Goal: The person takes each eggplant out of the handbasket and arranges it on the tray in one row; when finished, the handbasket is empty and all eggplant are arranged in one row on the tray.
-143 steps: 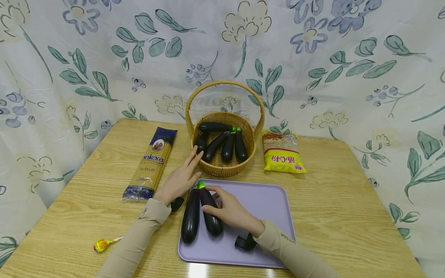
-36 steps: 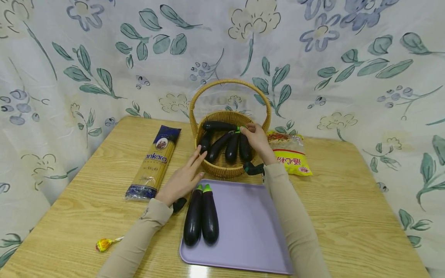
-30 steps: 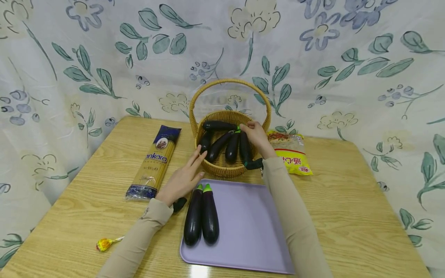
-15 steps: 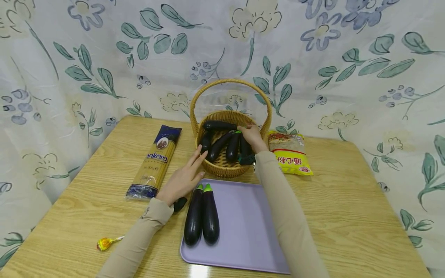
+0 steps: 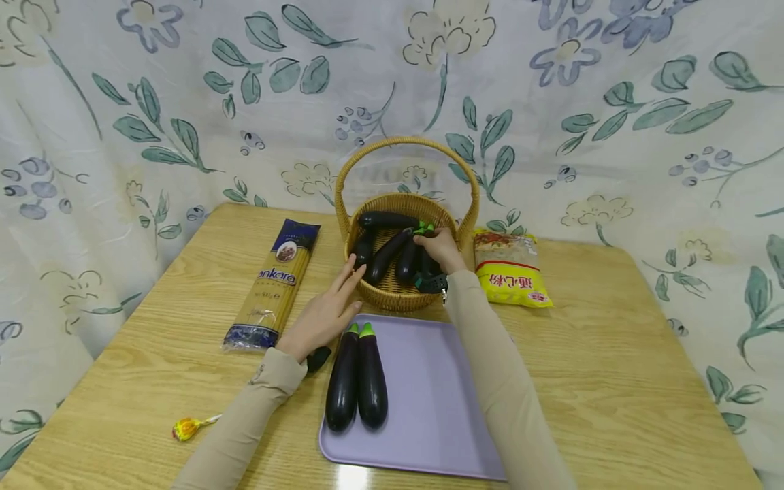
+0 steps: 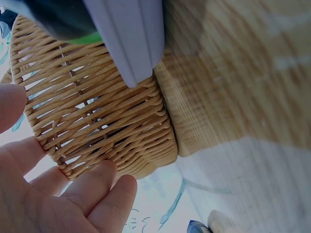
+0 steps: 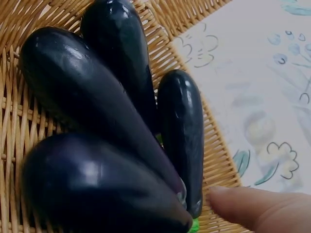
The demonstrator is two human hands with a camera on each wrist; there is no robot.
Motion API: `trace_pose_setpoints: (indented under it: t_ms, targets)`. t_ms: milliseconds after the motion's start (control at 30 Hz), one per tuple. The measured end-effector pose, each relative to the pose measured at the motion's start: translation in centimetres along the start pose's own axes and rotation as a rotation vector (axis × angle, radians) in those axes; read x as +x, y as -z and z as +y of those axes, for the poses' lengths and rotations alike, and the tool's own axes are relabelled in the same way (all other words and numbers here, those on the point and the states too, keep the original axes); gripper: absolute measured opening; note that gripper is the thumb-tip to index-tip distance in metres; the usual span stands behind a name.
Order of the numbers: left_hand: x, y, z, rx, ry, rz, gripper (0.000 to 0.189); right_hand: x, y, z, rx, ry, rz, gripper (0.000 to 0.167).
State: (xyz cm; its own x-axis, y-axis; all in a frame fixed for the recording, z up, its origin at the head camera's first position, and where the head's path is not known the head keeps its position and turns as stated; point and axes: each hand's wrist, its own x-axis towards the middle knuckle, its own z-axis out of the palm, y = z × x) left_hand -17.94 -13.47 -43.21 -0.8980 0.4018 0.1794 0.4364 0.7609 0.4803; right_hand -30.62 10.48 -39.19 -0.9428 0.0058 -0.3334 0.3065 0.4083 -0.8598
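Note:
Several dark purple eggplants (image 5: 384, 257) with green caps lie in the wicker basket (image 5: 401, 301) in the head view. Inside its right side, my right hand (image 5: 439, 248) grips the rightmost eggplant just below its cap. Hand and wrist strap cover most of that eggplant. The right wrist view shows other eggplants (image 7: 97, 174), with my thumb (image 7: 238, 204) at lower right; the grip itself is out of that view. My left hand (image 5: 321, 316) has its fingers extended and its fingertips on the basket's left rim. Two eggplants (image 5: 371, 381) lie side by side on the lilac tray (image 5: 429, 395).
A spaghetti pack (image 5: 272, 286) lies left of the basket, and a yellow food bag (image 5: 511, 269) lies right of it. A wrapped lollipop (image 5: 186, 428) is at front left. Floral cloth (image 5: 245, 136) hangs behind the wooden table (image 5: 600, 381).
An eggplant on the tray was straightened beside the other, and my right hand left it for the basket. There it has shifted slightly left and nearer, onto the rightmost eggplant. The left hand stays.

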Motion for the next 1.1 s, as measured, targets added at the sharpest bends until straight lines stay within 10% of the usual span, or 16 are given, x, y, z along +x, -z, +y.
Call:
trace_pose_setpoints:
  t_ms: [1100]
  targets:
    - [0.06,0.37,0.18,-0.009,0.024,-0.022,0.067,-0.27,-0.69,0.25,0.004,0.024,-0.111,0.069]
